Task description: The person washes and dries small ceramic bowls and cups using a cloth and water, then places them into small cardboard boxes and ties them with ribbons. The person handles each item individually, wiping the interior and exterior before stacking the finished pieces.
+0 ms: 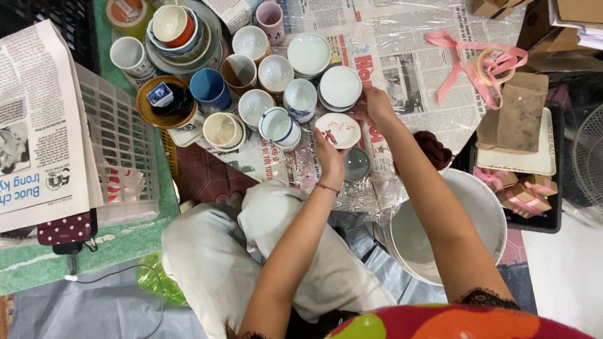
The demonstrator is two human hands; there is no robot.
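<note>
Your left hand (329,158) has its fingers clamped on the small white red-painted dish (337,130) at its 12 o'clock. Your right hand (375,103), at the dish's 2 o'clock, grips the white bowl (340,86).

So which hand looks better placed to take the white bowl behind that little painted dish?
Probably the right hand: it already touches the white bowl. The left hand is busy, its fingers gripping the small painted dish.

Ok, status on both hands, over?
Left hand grips small white dish with red painting. Right hand on white bowl. Cups crowd close left.
</note>
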